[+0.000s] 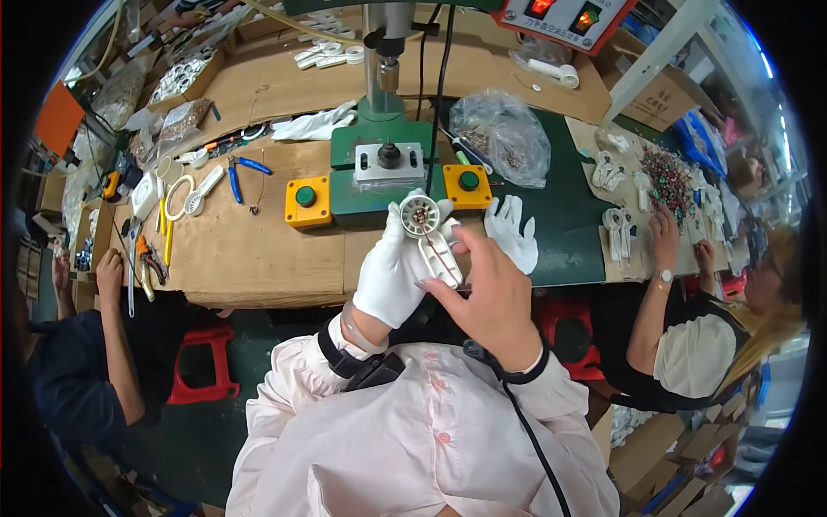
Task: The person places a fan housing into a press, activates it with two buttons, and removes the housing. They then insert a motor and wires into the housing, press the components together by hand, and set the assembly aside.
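My left hand (384, 280), in a white glove, holds a small white handheld fan housing (435, 258) above the table's front edge. Its round ribbed head (419, 215) faces up, with a motor-like part at the centre. Thin reddish wires run from there into the open hollow handle. My bare right hand (493, 297) has its thumb and forefinger on either side of the handle's lower end; whether it also pinches a wire is too small to tell. Just beyond my hands stands a green press (379, 138) with a metal fixture block (389, 162) on its base.
Yellow boxes with green buttons, one left (307, 202) and one right (468, 186), flank the press. A white glove (512, 233) and a clear bag of small parts (500, 138) lie right. Blue-handled pliers (245, 177) lie left. People work at both sides; red stools (202, 366) stand below.
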Available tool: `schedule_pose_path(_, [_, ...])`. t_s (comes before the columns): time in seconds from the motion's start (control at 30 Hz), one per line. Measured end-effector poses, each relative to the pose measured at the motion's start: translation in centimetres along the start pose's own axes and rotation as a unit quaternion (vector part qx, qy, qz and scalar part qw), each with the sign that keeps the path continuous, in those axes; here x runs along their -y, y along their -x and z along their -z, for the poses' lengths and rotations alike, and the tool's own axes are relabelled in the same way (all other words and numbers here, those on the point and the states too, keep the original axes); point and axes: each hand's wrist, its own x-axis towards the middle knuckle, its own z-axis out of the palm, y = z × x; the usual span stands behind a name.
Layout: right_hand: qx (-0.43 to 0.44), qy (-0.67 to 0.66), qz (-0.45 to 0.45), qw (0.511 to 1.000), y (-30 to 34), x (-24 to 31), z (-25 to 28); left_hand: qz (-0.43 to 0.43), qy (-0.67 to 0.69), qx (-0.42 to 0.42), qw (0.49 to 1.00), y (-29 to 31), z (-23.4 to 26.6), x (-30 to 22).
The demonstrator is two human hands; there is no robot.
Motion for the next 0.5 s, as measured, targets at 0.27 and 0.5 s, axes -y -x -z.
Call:
schedule_pose_path(0.27, [-0.014, -0.188, 0.055, 0.981, -3.3, -3.2, 0.6, 0.014, -0.029, 0.005, 0.999, 0.5, 1.4, -0.7])
schedule_pose_path(0.5, [-0.025, -0.146, 0.145, 0.978, -3.3, -4.3, -0.9, 0.013, -0.053, -0.021, 0.998, 0.8, 1.7, -0.7])
